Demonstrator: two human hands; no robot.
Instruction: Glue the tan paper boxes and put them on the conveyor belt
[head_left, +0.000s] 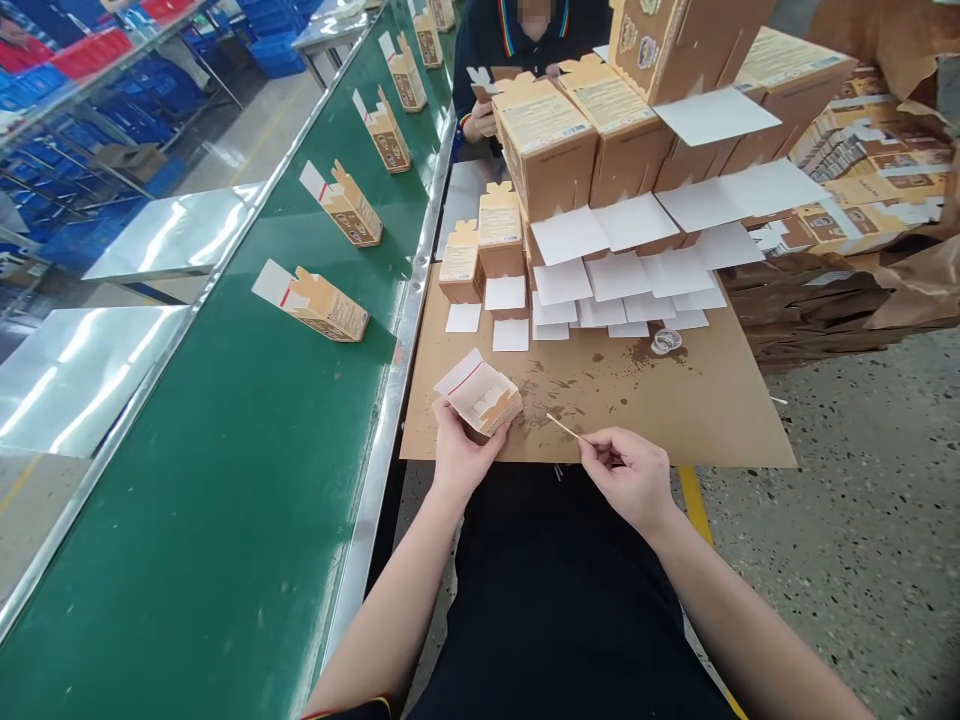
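My left hand (463,450) is closed round a small brown carton (499,408), tilted with its white flap raised toward the upper left. A red strip crosses that flap. In my right hand (630,472) I pinch a thin cotton swab (562,426), its tip pointing up and left toward the carton, a short gap away. Both hands are over the near edge of a brown cardboard sheet (675,420), which has dark wet spots. A small clear cup (666,342) rests farther back on the sheet, in a damp patch.
Stacked brown cartons (551,150) with white flaps hanging out fill the back of the table. On the left runs a green conveyor belt (225,480) with a metal rail, bearing several open cartons (334,305). Across the table a co-worker's hand (480,120) holds something. Flattened cartons (870,200) are piled at right.
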